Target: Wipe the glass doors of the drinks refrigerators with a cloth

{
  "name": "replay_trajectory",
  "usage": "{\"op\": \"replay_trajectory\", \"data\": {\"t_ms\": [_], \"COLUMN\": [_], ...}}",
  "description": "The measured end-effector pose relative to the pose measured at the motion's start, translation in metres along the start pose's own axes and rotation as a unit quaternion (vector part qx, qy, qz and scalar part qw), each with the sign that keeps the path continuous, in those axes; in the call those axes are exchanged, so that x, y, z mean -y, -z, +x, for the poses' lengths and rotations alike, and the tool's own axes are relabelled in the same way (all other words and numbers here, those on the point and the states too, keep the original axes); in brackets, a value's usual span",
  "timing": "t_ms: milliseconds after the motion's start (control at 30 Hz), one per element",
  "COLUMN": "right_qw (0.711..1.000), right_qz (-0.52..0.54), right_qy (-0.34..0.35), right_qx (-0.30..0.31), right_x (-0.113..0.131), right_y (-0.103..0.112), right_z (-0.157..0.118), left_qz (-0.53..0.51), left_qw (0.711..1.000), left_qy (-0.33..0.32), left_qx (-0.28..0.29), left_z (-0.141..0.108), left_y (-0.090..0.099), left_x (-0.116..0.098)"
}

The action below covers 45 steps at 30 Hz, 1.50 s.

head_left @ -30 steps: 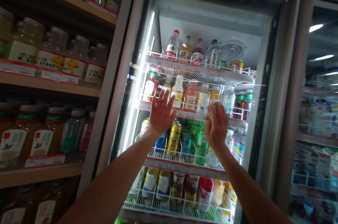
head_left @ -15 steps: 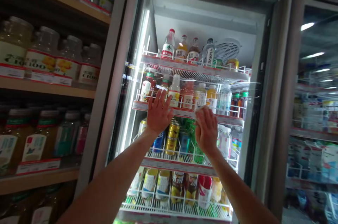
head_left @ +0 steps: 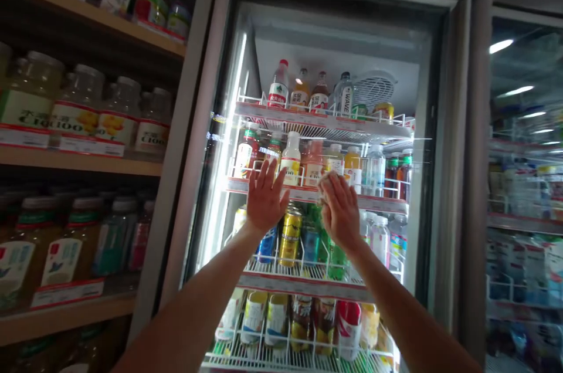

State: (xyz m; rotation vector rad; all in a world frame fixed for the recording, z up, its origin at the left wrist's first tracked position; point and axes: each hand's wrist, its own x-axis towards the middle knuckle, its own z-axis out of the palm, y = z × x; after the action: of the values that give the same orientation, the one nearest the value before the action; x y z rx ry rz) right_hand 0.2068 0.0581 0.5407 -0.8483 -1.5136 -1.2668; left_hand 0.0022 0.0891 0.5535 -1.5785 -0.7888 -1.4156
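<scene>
My left hand (head_left: pixel 264 197) lies flat with fingers spread against the glass door (head_left: pixel 334 27) of a lit drinks fridge. To its right, my right hand (head_left: pixel 341 209) is closed on a small pale cloth (head_left: pixel 324 188), pressed to the same glass; most of the cloth is hidden under the fingers. Behind the glass, bottles stand on wire shelves, among them a white-capped bottle (head_left: pixel 291 159) between my hands and a pink bottle (head_left: pixel 314 162). Lower down, a gold can (head_left: pixel 291 237) and a blue can (head_left: pixel 266 244) show near my left wrist.
Open wooden shelves (head_left: pixel 79 159) full of bottles run along the left. A metal door frame (head_left: pixel 461 156) edges the fridge on the right, with a second glass-fronted fridge (head_left: pixel 523 185) beyond it. More drinks fill the bottom shelf (head_left: pixel 299 288).
My right hand with the cloth has shifted slightly left on the glass. My left hand stays spread in nearly the same spot. The camera view has tilted up a little.
</scene>
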Motion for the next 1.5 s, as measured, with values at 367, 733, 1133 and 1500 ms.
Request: {"op": "replay_trajectory", "data": {"t_ms": [367,733,1133,1500], "right_qw": [0.996,0.963,0.977,0.975], "right_qz": [0.037,0.187,-0.142,-0.134], "right_qy": [-0.074,-0.168,-0.158,-0.178], "right_qx": [0.04,-0.093,-0.013,0.003], "right_x": [0.026,-0.032,-0.096,-0.092], "right_y": [-0.007,0.016,0.016,0.02], "right_z": [0.025,0.026,0.002,0.005], "left_qz": [-0.032,-0.115,0.023,0.034], "left_qw": [0.999,0.993,0.991,0.995], "left_qy": [-0.006,-0.021,0.106,0.063], "left_qx": [-0.02,-0.014,-0.085,-0.063], "left_z": [0.0,0.033,0.06,0.059], "left_y": [0.003,-0.021,0.004,-0.003], "left_x": [0.001,-0.095,0.02,0.02]}}
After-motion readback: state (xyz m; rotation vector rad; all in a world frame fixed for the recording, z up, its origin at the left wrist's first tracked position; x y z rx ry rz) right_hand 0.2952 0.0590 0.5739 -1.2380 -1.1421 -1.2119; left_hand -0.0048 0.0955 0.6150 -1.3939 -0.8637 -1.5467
